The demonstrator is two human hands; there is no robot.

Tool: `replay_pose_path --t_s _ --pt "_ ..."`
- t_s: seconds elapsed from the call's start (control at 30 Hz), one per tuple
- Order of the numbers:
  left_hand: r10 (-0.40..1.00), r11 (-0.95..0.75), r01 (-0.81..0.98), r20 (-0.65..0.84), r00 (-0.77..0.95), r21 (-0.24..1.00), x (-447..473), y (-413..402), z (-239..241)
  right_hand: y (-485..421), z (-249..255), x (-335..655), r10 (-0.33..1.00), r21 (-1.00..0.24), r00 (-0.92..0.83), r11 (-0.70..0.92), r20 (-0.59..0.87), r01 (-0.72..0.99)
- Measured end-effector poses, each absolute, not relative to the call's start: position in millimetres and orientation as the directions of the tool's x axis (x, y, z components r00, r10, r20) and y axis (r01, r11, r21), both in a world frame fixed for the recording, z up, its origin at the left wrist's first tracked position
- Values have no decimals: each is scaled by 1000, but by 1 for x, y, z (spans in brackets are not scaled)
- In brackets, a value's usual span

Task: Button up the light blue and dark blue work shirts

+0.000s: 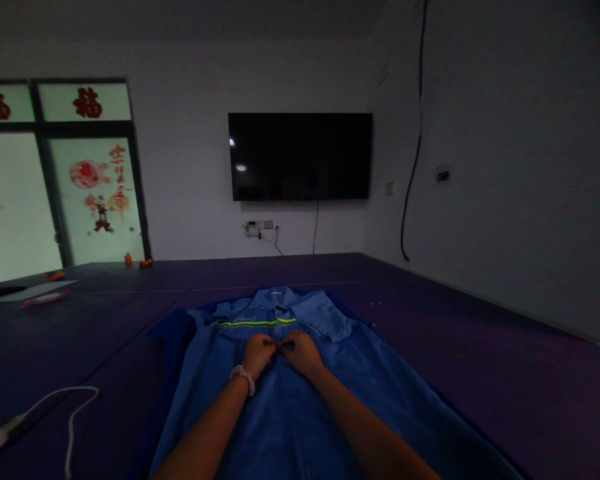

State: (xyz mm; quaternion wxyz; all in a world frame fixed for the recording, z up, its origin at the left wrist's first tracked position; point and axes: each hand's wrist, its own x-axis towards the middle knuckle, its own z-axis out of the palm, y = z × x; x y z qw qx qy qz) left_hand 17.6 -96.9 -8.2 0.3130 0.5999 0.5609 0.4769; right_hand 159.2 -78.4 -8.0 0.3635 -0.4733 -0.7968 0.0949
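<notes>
A blue short-sleeved work shirt [220, 400] lies spread front side up, its collar away from me and a yellow-green stripe across the chest. My left hand [260, 353], with a pink band at the wrist, pinches the shirt's front placket just below the stripe. Close beside it my right hand [303, 352] is closed on the same placket, fingertips nearly meeting the left ones. Whether a button is between the fingers is hidden. Lower on the placket a small button [292, 393] shows. Darker blue cloth [173, 343] sticks out from beneath the shirt.
The shirt lies on a wide dark purple surface [480, 360]. At the left front is a white cable [73, 413]. Farther left lie a pink-and-white item [47, 298] and small orange objects [129, 259]. A television [300, 157] hangs on the far wall.
</notes>
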Motion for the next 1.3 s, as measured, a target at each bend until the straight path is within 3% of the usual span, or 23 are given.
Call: replay_pose_path --t_s 0.57,0.93,1.3 --pt "994 -97 389 112 -17 916 23 -102 -4 -64 -12 171 801 -590 -377 598 465 542" --pt "994 -112 413 110 27 904 23 -103 -1 -62 -11 169 750 -500 -447 659 487 562" --pt "994 -110 438 111 23 892 24 -104 -1 -60 -14 171 738 -527 -454 675 500 517"
